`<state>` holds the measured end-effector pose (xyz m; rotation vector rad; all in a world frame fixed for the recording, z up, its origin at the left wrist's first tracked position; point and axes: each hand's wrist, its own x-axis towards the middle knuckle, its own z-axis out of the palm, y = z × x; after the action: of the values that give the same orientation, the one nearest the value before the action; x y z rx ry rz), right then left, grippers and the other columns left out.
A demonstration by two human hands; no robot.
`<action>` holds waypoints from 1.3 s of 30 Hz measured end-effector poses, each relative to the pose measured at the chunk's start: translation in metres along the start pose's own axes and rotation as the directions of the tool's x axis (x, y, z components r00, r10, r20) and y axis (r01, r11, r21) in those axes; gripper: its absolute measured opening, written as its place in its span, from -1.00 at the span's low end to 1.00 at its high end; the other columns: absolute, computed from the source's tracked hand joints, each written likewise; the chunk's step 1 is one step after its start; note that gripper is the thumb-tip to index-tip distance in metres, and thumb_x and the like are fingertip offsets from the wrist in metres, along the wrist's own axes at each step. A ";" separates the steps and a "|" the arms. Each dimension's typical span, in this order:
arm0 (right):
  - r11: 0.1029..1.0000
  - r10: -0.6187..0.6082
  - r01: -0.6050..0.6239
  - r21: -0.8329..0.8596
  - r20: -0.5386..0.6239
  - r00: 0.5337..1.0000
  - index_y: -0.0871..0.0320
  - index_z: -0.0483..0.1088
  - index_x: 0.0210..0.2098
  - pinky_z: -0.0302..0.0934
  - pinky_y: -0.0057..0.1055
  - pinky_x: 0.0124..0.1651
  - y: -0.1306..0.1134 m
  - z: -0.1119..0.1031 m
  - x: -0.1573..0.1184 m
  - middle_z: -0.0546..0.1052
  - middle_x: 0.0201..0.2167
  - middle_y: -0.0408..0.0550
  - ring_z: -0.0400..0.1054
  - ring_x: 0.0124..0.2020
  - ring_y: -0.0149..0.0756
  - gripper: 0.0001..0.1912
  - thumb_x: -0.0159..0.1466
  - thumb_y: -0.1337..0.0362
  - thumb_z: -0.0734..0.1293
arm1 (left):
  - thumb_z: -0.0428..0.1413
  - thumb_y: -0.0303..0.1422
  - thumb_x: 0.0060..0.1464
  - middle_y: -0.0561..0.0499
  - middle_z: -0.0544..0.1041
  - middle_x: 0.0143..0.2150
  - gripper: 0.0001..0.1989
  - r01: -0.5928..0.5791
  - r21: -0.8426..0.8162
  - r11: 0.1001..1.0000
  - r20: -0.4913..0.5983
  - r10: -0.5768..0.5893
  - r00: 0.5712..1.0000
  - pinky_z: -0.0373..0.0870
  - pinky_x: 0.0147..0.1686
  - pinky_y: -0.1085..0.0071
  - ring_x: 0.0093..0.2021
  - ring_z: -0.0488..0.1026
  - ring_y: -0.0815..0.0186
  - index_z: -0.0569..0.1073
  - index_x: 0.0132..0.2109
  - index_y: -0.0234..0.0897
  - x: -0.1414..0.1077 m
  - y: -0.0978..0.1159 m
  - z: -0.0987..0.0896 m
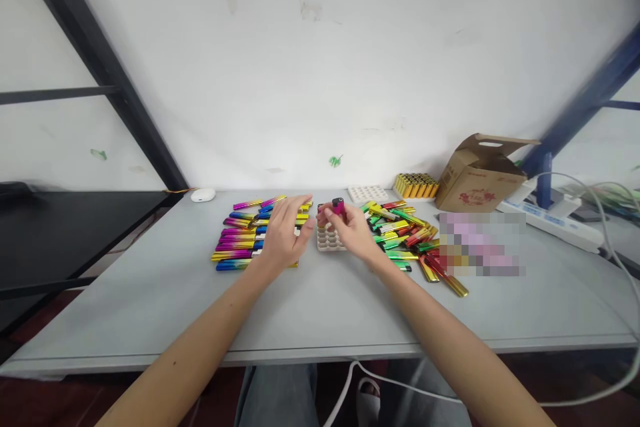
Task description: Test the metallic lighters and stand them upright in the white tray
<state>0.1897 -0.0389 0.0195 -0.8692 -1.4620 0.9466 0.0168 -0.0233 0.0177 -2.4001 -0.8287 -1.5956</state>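
Observation:
My left hand [286,232] is open, its fingers stretched out over a group of shiny lighters [235,244] in magenta, blue and yellow. The fingers partly hide these lighters, and I see nothing held. Between the thumb and fingers of my right hand [353,232] is a magenta lighter [339,205], upright, its black top showing. It is above a white tray with round holes [329,240], partly covered by my right hand. To the right of that hand lies a loose pile of green, yellow and red lighters [400,233].
A second white holed tray [368,194] lies near the wall, beside a tray packed with upright yellow cylinders [416,185]. An open cardboard box [475,180], a power strip [555,219] with white cables and a blurred-out patch [483,244] are at right. A white case [203,195] lies back left.

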 end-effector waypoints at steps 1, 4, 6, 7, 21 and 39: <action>0.995 0.037 -0.036 0.096 -0.016 0.999 0.18 0.41 -0.22 0.28 -0.40 -0.34 -0.001 -0.001 0.002 0.50 -0.38 -0.09 0.39 -0.39 -0.33 -0.74 0.19 0.13 0.31 | -0.16 -0.21 0.34 -0.18 0.48 0.02 -0.63 0.022 -0.005 1.000 0.024 -0.022 0.999 0.33 0.05 0.16 0.04 0.41 0.14 0.31 0.14 -0.27 0.000 0.000 0.000; 0.927 0.171 -0.132 0.352 -0.082 0.982 0.11 0.35 -0.18 0.12 -0.50 -0.56 -0.002 -0.005 0.007 0.39 -0.46 -0.23 0.22 -0.57 -0.46 -0.71 0.08 0.24 0.30 | -0.21 -0.24 0.35 -0.18 0.47 0.03 -0.63 0.069 -0.013 0.998 0.093 -0.068 0.993 0.30 0.07 0.15 0.06 0.38 0.15 0.31 0.14 -0.29 -0.001 -0.001 -0.001; 0.856 0.239 -0.164 0.491 -0.093 0.967 0.06 0.29 -0.21 -0.07 -0.55 -0.65 -0.003 -0.008 0.009 0.28 -0.56 -0.33 0.05 -0.68 -0.53 -0.70 0.03 0.28 0.29 | -0.22 -0.24 0.35 -0.18 0.46 0.03 -0.63 0.086 -0.015 0.996 0.120 -0.083 0.989 0.30 0.07 0.15 0.06 0.37 0.15 0.31 0.13 -0.29 -0.001 0.000 0.000; 0.821 0.261 -0.175 0.543 -0.084 0.962 0.05 0.25 -0.25 -0.14 -0.57 -0.66 -0.004 -0.009 0.010 0.22 -0.59 -0.35 -0.02 -0.70 -0.54 -0.74 0.03 0.28 0.29 | -0.22 -0.24 0.35 -0.17 0.46 0.03 -0.63 0.090 -0.017 0.996 0.128 -0.087 0.988 0.30 0.07 0.15 0.06 0.37 0.15 0.31 0.13 -0.29 -0.001 0.000 0.000; 0.674 0.403 -0.340 0.655 0.060 0.913 0.09 0.25 -0.32 -0.18 -0.57 -0.66 -0.007 -0.023 0.012 0.11 -0.68 -0.34 -0.07 -0.72 -0.51 -0.90 0.14 0.26 0.26 | -0.23 -0.25 0.36 -0.14 0.46 0.04 -0.64 0.121 -0.024 0.992 0.193 -0.114 0.974 0.26 0.12 0.16 0.09 0.35 0.16 0.35 0.09 -0.27 -0.002 -0.001 -0.001; 0.582 0.396 -0.526 0.620 0.349 0.849 0.13 0.25 -0.50 -0.12 -0.53 -0.62 -0.019 -0.027 0.007 0.00 -0.66 -0.30 -0.10 -0.66 -0.48 -0.58 0.21 -0.10 0.23 | -0.05 -0.41 0.26 -0.03 0.53 -0.30 -0.80 0.002 -0.001 1.000 0.112 -0.002 0.994 0.34 -0.11 0.20 -0.22 0.42 0.24 0.44 -0.28 -0.24 0.001 -0.003 0.005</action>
<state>0.2162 -0.0378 0.0405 -0.5922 -0.8575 1.8743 0.0195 -0.0189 0.0162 -2.5097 -0.8488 -1.4740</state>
